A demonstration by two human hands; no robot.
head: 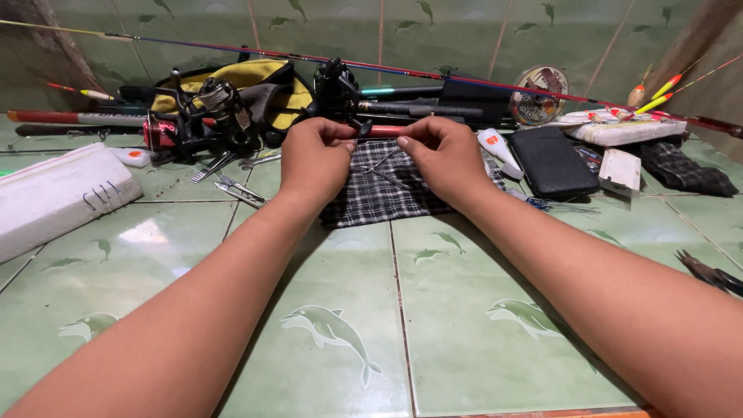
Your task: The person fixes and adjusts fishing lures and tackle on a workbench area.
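Both hands are working close together over a checked cloth (385, 190) spread on the green tiled floor (333, 310). The left hand (313, 159) is curled nearly closed, thumb and fingertips pinched on something small; what it is gripping is too small to make out. The right hand (443, 159) is pinching likewise, thumb pressed to forefinger, and a thin line or wire (381, 162) is running down from between the 2 hands onto the cloth — the grip appears to be on its upper end, though the contact itself is hidden by the fingers. The step in hand looks like fine rigging work on that line, held taut between the 2 pinches. Any next move is calling for steady tension and small finger motions, not arm travel. Behind the hands a fishing reel (220, 104) and a black reel (337, 85) are lying among rods (433, 76); a black case (551, 162) is lying to the right, a white foam block (54, 193) to the left — all well apart from the work.
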